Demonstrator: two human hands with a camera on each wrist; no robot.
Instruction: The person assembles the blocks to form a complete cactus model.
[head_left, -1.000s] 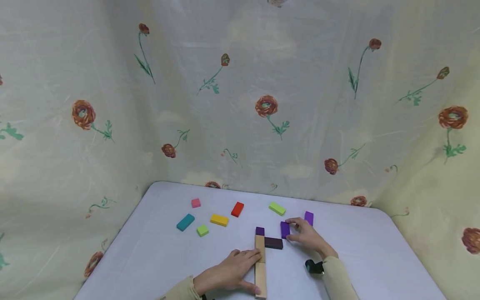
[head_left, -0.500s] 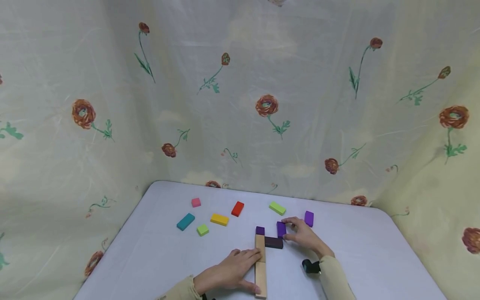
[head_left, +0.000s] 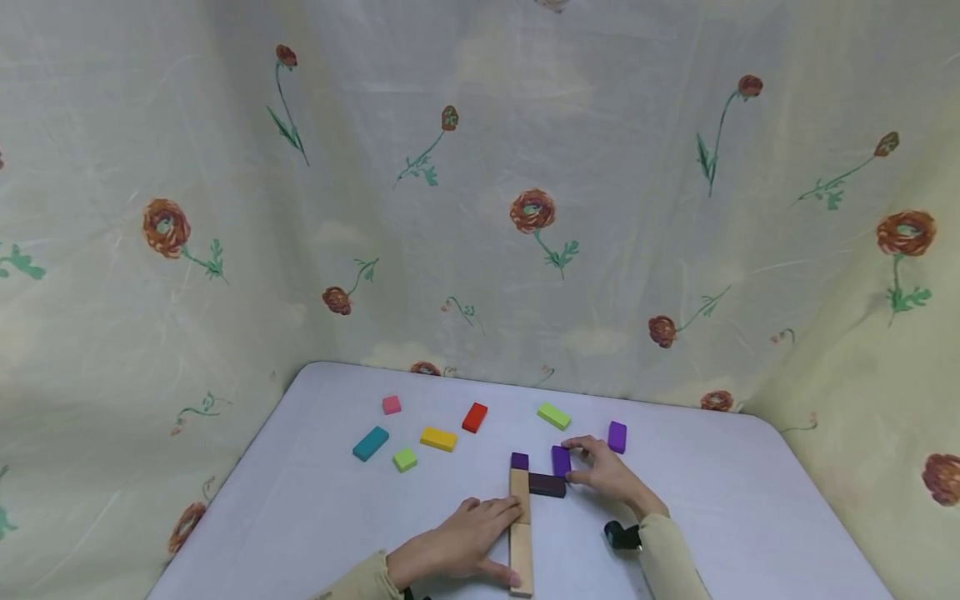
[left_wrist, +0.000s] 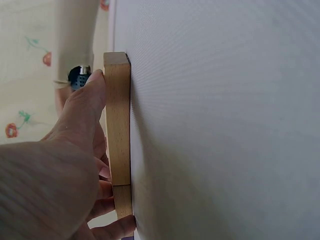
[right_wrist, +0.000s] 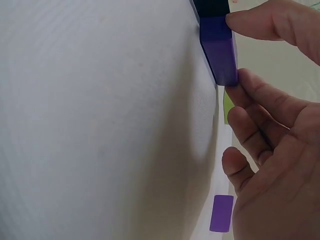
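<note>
My right hand (head_left: 606, 475) pinches a purple block (head_left: 561, 461) by its two ends, between thumb and fingertips. Its near end sits at the right end of a dark, almost black block (head_left: 547, 486). That dark block extends sideways from a row of two plain wooden blocks (head_left: 521, 557), with a small dark purple block (head_left: 520, 461) at the row's far end. My left hand (head_left: 465, 542) lies along the row, fairly straight fingers on the farther wooden block and thumb on the nearer one. In the left wrist view, the wooden blocks (left_wrist: 118, 125) stand end to end.
Farther back lie a second purple block (head_left: 617, 437), a long green block (head_left: 554, 416), a red block (head_left: 475, 417) and a yellow block (head_left: 438, 439). Toward the left are a teal block (head_left: 371, 443), a small green block (head_left: 405, 459) and a pink block (head_left: 392, 405).
My right hand has slid the purple block a little to the left, turning it slightly, against the dark block's end. The second purple block shows more fully. My left hand has stayed in place.
</note>
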